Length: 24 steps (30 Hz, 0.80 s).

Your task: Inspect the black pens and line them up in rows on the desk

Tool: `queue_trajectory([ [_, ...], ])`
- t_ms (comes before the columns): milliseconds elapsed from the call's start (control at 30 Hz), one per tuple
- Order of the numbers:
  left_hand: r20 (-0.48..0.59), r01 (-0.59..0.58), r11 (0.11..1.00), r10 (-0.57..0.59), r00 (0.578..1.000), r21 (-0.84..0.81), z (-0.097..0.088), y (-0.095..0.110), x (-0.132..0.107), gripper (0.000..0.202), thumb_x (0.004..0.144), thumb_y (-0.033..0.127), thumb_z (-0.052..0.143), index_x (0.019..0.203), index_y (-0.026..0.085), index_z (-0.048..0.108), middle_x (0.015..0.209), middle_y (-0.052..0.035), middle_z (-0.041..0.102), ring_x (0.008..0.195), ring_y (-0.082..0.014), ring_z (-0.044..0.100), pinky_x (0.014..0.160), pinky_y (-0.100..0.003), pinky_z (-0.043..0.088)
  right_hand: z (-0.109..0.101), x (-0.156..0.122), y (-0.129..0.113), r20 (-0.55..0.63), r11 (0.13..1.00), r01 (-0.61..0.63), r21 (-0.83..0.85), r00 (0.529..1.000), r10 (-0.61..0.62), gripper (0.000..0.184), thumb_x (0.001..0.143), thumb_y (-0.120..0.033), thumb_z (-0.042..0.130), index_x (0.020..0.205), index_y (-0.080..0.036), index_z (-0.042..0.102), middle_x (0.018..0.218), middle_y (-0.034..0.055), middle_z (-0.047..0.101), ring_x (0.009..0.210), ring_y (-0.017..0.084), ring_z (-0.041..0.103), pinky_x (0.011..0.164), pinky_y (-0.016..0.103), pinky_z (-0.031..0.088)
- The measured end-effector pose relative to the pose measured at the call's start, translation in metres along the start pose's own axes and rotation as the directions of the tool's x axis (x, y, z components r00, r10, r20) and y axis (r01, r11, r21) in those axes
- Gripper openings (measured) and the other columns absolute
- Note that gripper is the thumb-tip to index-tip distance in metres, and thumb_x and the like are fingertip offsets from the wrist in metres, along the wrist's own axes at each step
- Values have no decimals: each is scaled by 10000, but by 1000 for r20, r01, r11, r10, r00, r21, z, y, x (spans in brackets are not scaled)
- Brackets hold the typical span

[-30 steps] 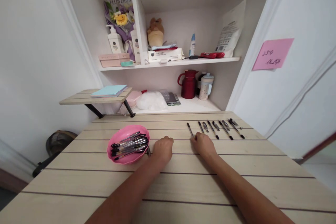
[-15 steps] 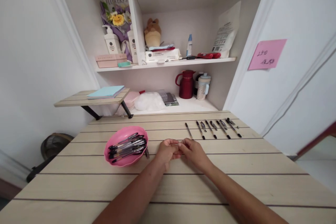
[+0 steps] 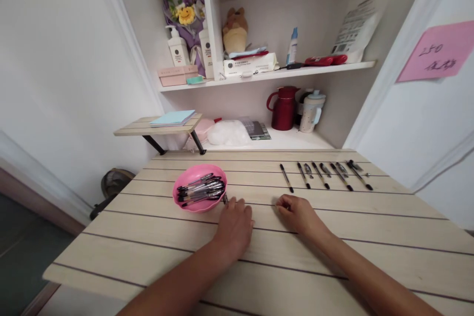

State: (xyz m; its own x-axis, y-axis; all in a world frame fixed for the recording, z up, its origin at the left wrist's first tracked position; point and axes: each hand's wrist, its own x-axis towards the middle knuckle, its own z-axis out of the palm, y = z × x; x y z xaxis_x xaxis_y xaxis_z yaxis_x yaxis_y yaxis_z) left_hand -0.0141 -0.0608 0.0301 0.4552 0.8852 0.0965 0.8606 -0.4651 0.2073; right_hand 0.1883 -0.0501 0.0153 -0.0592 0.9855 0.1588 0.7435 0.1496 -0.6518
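Lying in pink bowl [image 3: 193, 174], clustered pens [image 3: 202, 189]

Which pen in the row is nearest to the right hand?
The leftmost pen; its near end lies just beyond the right hand, the other pens farther right.

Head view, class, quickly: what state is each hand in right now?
Left hand: open, palm down, fingers loosely spread beside the pink bowl.
Right hand: fingers curled closed; whether it holds anything cannot be told.

The left hand [image 3: 234, 227] and right hand [image 3: 299, 215] are bare. Behind them, bare forearms [image 3: 188, 276] taper toward the hands.
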Motion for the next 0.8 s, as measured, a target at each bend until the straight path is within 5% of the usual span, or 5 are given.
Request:
queue_trajectory([
  [100,-16,64,994,-63,998,87,2,-6,-8,479,808,378,432,1211,123,484,1333,-171,385,1272,-352,227,1014,-491,205,1,-3,-2,13,999,0,46,1000,0,152,681,-232,433,588,-198,548,574,-6,588,564,134,508,542,227,346],
  [233,8,110,993,-110,994,41,6,-6,-8,550,830,389,389,1280,73,396,1328,-193,385,1283,-323,226,1036,-447,183,1,-4,-6,21,996,5,91,1000,-7,140,677,-219,429,586,-197,533,564,-13,573,562,132,505,547,228,347],
  [400,14,-7,994,9,1000,-105,1,-6,-17,460,848,241,343,1292,119,362,1310,-128,413,1219,-199,346,1012,-305,260,-1,-9,-2,21,976,-51,213,999,48,101,655,-229,465,577,-192,519,520,-29,527,517,116,474,511,220,339],
  [600,-13,195,976,-197,980,-94,-9,-13,4,298,837,278,387,1079,153,507,1057,-107,566,1010,-206,503,876,-313,363,12,-18,-2,119,862,-209,461,978,173,49,615,-224,531,605,-177,540,472,-43,515,423,85,433,429,201,320],
  [800,165,340,796,-298,940,-501,1,-2,43,239,610,254,654,809,151,571,956,-108,612,1029,-262,501,883,-358,356,23,-23,-10,157,822,-255,508,967,203,67,620,-235,553,638,-171,556,493,-47,517,404,74,440,407,194,318],
])
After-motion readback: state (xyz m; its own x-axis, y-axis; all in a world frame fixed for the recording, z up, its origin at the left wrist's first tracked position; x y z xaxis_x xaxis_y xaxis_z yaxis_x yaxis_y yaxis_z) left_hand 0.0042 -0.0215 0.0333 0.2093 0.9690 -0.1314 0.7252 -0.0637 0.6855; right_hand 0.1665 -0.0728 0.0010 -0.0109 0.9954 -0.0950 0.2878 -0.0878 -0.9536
